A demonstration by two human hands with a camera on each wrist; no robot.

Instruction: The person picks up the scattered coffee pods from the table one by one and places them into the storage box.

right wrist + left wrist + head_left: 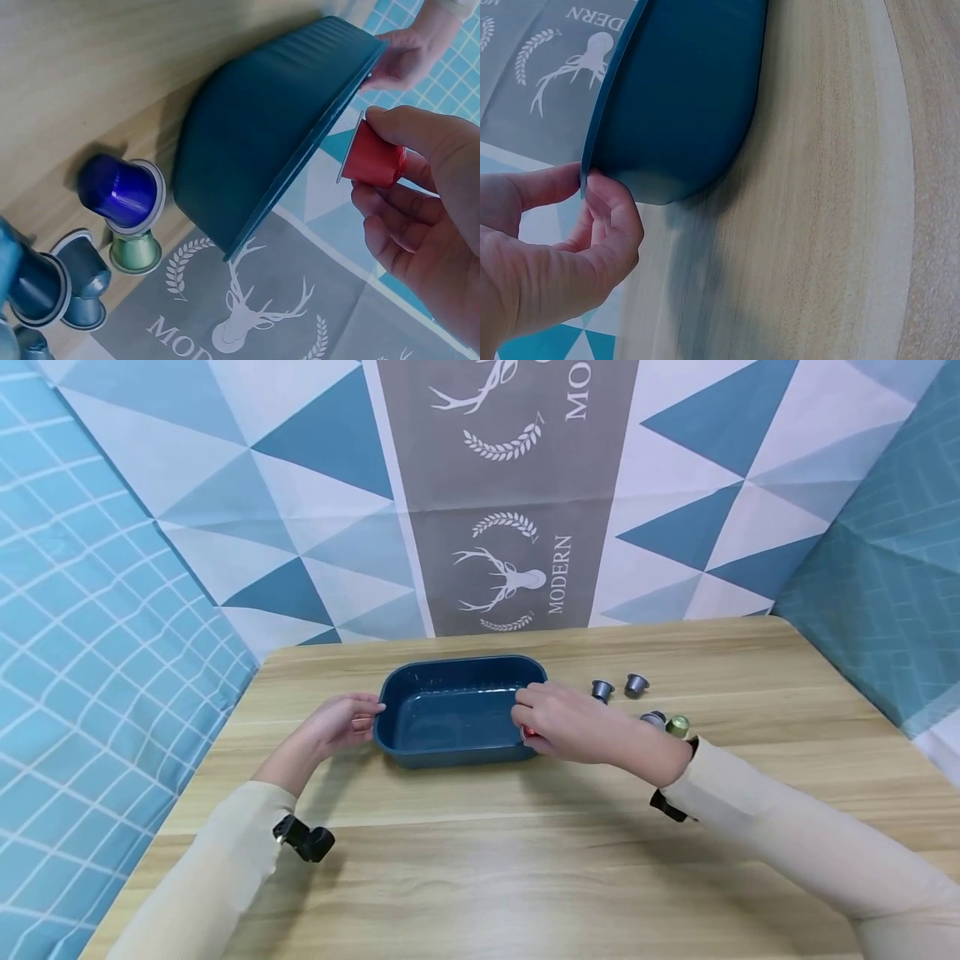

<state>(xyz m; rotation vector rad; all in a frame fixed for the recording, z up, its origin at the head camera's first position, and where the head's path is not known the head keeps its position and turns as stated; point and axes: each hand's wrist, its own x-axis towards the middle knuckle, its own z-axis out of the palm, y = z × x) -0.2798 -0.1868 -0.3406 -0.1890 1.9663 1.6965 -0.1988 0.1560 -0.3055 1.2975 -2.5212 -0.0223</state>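
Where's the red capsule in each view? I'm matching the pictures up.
Head: the red capsule just right of centre, partly hidden by the right hand.
Left wrist: not in the picture.
Right wrist: right of centre, slightly high, held by that hand.
Shared landmark: the dark blue tub, in all three.

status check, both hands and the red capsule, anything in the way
Left hand pinching blue bin by its rim. Right hand holding red capsule at bin's right end. No obstruction visible.

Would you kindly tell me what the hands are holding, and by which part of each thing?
The right hand grips a red coffee capsule by its body; the left hand pinches the dark blue rectangular dish by its rim.
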